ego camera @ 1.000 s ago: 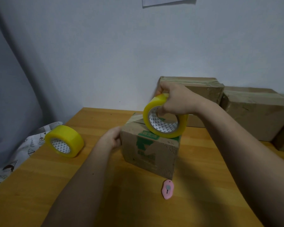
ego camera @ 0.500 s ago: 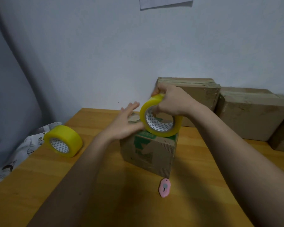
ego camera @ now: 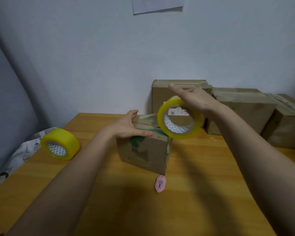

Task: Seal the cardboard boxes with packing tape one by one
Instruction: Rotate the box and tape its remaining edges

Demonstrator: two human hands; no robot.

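A small cardboard box [ego camera: 143, 150] with green print stands mid-table. My left hand [ego camera: 128, 126] rests flat on its top, with the thumb along the front top edge. A yellow roll of packing tape [ego camera: 161, 116] stands on edge at the box's top right corner. My right hand [ego camera: 194, 99] lies over the top of the roll with its fingers stretched straight to the left; its thumb is hidden. A strip of tape seems to run across the box top behind my left hand.
A second yellow tape roll [ego camera: 58, 145] lies at the left near a patterned bag [ego camera: 22, 150]. A pink cutter [ego camera: 160, 183] lies in front of the box. Three taped boxes [ego camera: 160, 97] [ego camera: 242, 106] [ego camera: 288, 126] line the back wall on the wooden table [ego camera: 203, 184].
My right hand's fingers have straightened from a grip round the roll. The roll has shifted right, toward the box's right edge. My left hand has settled flat on the box top.
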